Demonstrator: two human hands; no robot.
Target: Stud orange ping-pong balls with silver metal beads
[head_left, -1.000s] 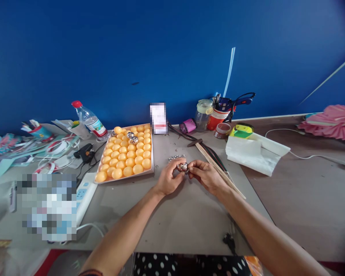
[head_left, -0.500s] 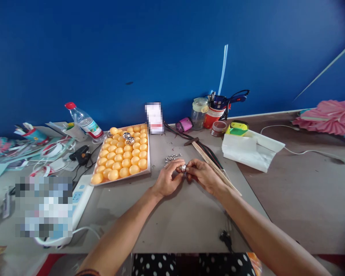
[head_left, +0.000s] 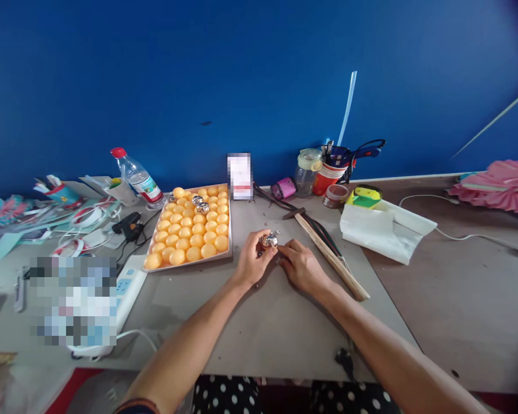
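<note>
Nothing can be read; the bottle label seems too small to make out.

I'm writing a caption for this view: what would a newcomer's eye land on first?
Probably the tray of orange balls left of centre, with some silver pieces lying among them. Next, near the middle, the left hand holding a shiny silver object, with the right hand close beside it. The pink ruffled decoration at the far right would likely draw a glance too.

Soft, muted light; side edges blurred, stretched
</note>
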